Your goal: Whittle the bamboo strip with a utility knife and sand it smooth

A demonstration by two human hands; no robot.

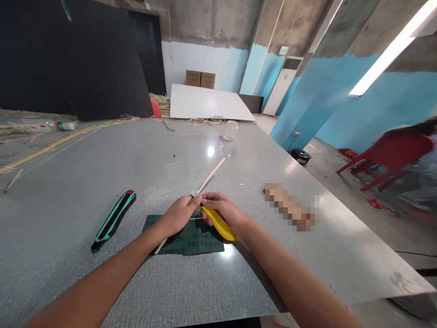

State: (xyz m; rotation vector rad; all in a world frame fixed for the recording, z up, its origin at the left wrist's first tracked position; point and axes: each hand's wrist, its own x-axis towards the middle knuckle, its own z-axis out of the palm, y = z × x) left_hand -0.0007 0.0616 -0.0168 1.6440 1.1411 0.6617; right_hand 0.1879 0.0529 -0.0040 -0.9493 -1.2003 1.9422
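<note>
My left hand point(178, 216) is closed on a thin bamboo strip point(212, 175). The strip runs slantwise, its far end pointing up and right and its near end emerging below my wrist. In my right hand point(223, 210) is a yellow-handled knife point(220, 225), its handle angled down to the right; my fingers hide its working end. Both hands meet at the strip, thumbs nearly touching, and a small pale grey piece shows by the left fingertips. Beneath them lies a dark green sheet of sandpaper point(205, 243), printed side up. To the left rests a black and teal utility knife point(114, 219).
A blurred-out brown object point(288, 207) lies on the grey table point(273, 273) at right. Farther back stand a clear jar point(230, 131) and, at left, a plastic bottle point(44, 125) beside a long bamboo strip point(51, 146). A red chair point(392, 148) with a person is beyond the right edge.
</note>
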